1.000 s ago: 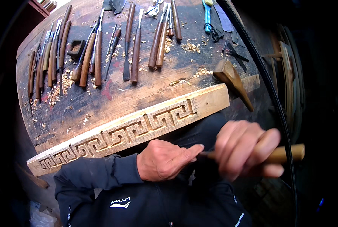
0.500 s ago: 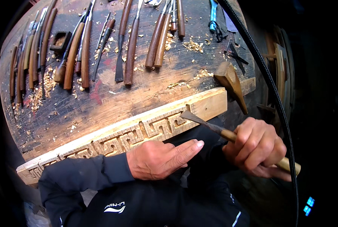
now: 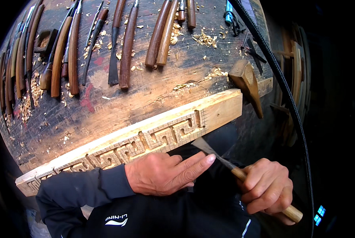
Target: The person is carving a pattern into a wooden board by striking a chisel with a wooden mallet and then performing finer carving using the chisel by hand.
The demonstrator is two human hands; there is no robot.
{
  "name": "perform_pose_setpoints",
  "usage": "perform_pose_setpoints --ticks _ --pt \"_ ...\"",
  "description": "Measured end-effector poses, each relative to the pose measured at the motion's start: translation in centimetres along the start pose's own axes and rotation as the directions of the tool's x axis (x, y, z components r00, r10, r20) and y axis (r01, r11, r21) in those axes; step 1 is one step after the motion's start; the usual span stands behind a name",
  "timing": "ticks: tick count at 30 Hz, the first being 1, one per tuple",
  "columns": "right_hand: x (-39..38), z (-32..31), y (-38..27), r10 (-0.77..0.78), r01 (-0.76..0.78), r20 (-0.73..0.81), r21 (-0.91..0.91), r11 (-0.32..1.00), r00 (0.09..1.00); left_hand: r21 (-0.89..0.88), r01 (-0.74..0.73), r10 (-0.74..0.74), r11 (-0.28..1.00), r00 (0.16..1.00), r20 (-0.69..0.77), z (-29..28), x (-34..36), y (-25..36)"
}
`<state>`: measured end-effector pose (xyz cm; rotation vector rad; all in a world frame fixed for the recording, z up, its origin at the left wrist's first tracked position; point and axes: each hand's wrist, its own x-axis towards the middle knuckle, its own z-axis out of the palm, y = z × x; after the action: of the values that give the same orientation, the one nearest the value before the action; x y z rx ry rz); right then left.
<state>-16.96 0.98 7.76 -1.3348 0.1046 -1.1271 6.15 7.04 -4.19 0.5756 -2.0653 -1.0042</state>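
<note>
A wooden-handled chisel [image 3: 238,172] is gripped in my right hand [image 3: 267,188], its fingers wrapped round the handle. Its flared flat blade points up and left, below the front edge of a pale carved board [image 3: 221,113]. My left hand [image 3: 161,174] holds nothing; its index and middle fingers stretch toward the blade, their tips beside the shank. Whether they touch it I cannot tell. The board lies slanted along the bench's near edge, with a grid and a square meander pattern cut into its face. My left forearm and hand cover part of its lower left.
Several carving chisels [image 3: 129,47] lie in a row across the worn round bench [image 3: 145,107], with wood shavings around them. A wooden mallet [image 3: 245,81] rests past the board's right end. A small dark box [image 3: 45,41] sits among the tools. A black cable [image 3: 290,101] crosses the right side.
My right hand has drawn the chisel down toward me, taking its blade off the board's carved face. My left hand has shifted slightly left and down. The whole view has also shifted.
</note>
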Motion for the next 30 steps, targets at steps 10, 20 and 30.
perform_pose_setpoints --ticks 10,20,30 --pt "-1.3 0.2 1.2 -0.001 -0.002 -0.03 -0.111 0.994 1.0 -0.028 0.101 -0.099 0.994 0.991 0.085 1.0 -0.1 0.1" --pt "-1.2 0.6 1.5 0.061 -0.072 -0.078 -0.149 0.986 0.995 -0.039 0.119 -0.114 0.992 0.989 0.093 1.0 -0.3 -0.1" --pt "-0.2 1.0 2.2 0.119 -0.13 -0.069 -0.19 0.973 0.99 -0.025 0.108 -0.106 0.994 0.992 0.073 1.0 -0.4 -0.2"
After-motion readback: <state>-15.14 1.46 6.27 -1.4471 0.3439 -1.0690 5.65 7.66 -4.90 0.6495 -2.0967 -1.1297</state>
